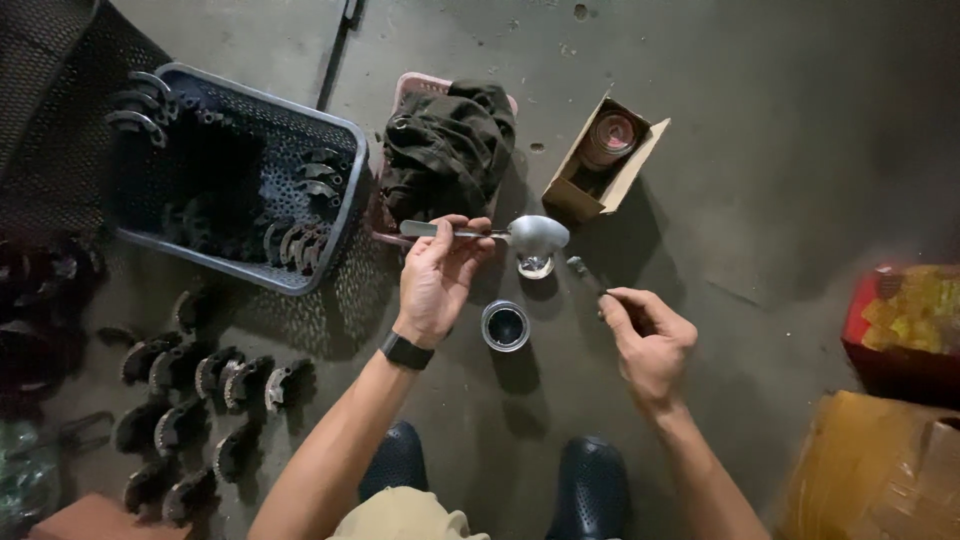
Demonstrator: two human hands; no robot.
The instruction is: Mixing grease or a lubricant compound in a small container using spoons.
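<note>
Just above the middle of the frame, the left hand (437,285) holds a metal spoon (500,235) level by its handle, fingers (455,228) closed around the handle, bowl pointing right. The spoon bowl sits directly over a small glass jar (536,266) standing on the concrete floor (760,150). Just below it stands a small round open tin (505,326), dark inside.

To the right of the tin, the right hand (650,345) pinches a thin dark tool (585,275) between thumb and forefinger, the other fingers curled in. The tool tip points up-left toward the jar; contact cannot be determined.

Above the spoon lies a dark crumpled cloth (447,150) resting in a pink tray (410,85). To its right, an open cardboard box (600,160) holds a round part. In the upper left, a grey plastic basket (350,180) contains curved brake shoes. More brake shoes (215,375) lie in rows on the floor at lower left. A red container (860,310) with yellow contents is at the right edge, a brown carton (870,470) below it. Two dark clogs (590,490) appear at the bottom centre.
</note>
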